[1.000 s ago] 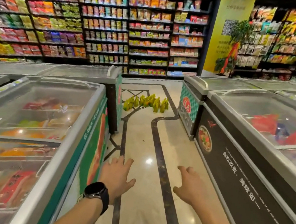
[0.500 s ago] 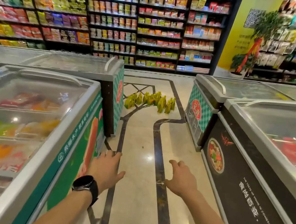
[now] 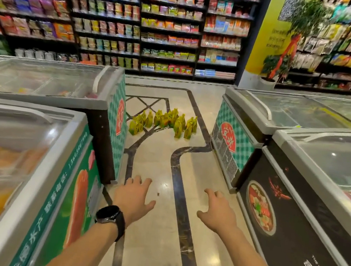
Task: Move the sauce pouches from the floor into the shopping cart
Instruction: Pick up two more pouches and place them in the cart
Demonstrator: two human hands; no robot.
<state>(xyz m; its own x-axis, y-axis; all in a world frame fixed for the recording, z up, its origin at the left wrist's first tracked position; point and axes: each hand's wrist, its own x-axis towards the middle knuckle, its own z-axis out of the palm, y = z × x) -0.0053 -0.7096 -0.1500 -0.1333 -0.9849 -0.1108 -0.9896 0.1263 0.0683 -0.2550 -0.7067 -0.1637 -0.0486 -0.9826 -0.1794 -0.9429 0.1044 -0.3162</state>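
Several yellow-green sauce pouches (image 3: 165, 121) stand upright in a cluster on the tiled floor at the far end of the aisle between freezers. My left hand (image 3: 133, 196), with a black watch on the wrist, is stretched forward with relaxed fingers and holds nothing. My right hand (image 3: 217, 212) reaches forward the same way, fingers spread, empty. Both hands are well short of the pouches. No shopping cart is in view.
Chest freezers with glass lids flank the aisle: two on the left (image 3: 62, 140) and two on the right (image 3: 300, 162). Stocked shelves (image 3: 170, 27) fill the back wall. A yellow pillar (image 3: 260, 54) with a potted plant (image 3: 268, 78) stands at back right.
The view has advanced down the aisle; the pouches and shelves appear nearer and larger. Both hands stay extended in front, empty.
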